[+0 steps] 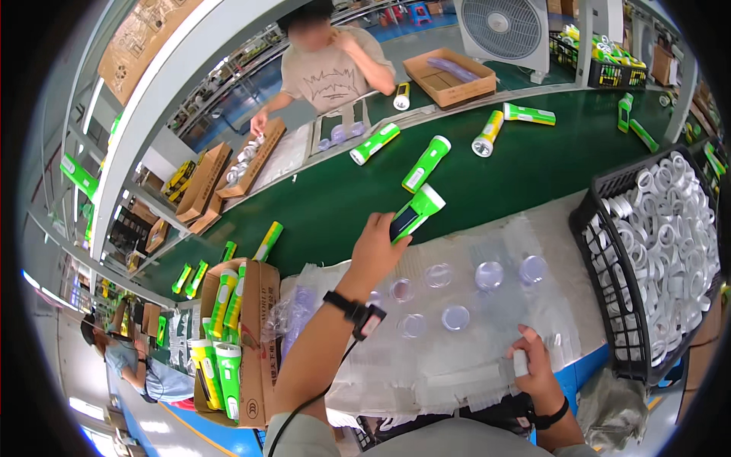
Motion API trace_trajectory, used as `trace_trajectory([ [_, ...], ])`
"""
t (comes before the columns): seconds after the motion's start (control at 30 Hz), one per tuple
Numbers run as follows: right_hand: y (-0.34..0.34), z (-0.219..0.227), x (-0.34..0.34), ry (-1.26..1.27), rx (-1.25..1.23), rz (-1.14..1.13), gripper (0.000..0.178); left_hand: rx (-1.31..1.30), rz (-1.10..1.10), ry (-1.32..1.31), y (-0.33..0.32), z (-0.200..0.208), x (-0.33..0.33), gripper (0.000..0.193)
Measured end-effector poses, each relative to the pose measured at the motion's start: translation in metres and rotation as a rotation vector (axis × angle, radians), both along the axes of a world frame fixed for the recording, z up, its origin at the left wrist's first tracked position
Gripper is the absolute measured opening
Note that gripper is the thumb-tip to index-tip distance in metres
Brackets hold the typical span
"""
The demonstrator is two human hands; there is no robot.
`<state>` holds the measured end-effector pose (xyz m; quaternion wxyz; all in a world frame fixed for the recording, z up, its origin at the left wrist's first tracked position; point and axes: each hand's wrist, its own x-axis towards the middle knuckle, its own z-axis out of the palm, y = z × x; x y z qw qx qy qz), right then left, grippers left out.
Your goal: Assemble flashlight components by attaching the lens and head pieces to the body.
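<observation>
Left hand (pixel 375 247) holds a green flashlight (pixel 416 214), long axis diagonal, white head (pixel 435 197) forward-right.

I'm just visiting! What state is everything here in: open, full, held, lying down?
Green flashlight: held in left hand, tilted
Small white part: held in right hand
Near cardboard box: open, filled with packed flashlights
Black basket: open, heaped with white rings
Clear discs: loose, spread out
Far cardboard box: open, purple plastic inside
Fan: can't tell whether running
</observation>
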<state>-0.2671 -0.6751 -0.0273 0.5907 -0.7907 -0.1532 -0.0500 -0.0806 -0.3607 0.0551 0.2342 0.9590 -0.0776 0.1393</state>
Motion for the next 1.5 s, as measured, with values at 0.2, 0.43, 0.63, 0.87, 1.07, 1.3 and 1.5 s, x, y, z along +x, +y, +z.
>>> trace_trajectory([
  [0.2,-0.008,-0.005,-0.001,0.002,0.054,0.007,0.063,-0.248,-0.045,0.438,0.061,-0.020,0.085,0.035],
  [0.43,-0.004,0.001,0.004,-0.049,-0.069,0.021,0.043,0.484,0.735,0.311,0.285,-0.036,0.076,0.064],
  [0.63,0.004,0.011,0.008,0.057,-0.084,-0.065,0.042,0.622,0.683,0.473,0.274,-0.023,0.061,0.054],
  [0.87,0.005,0.005,0.001,0.049,-0.065,-0.113,0.033,-0.268,0.304,-0.150,0.168,0.093,0.047,0.043],
  [1.07,0.007,0.026,-0.002,-0.333,-0.077,-0.143,0.038,-1.023,-0.088,-0.352,0.049,0.135,-0.085,0.053],
  [1.3,0.052,0.086,-0.021,-0.167,0.835,0.088,0.064,-1.292,-0.306,-0.273,-0.045,0.065,-0.214,0.070],
  [1.5,0.054,0.075,-0.033,0.501,1.479,0.589,0.057,-1.281,-0.204,-0.194,-0.044,0.032,-0.246,0.070],
])
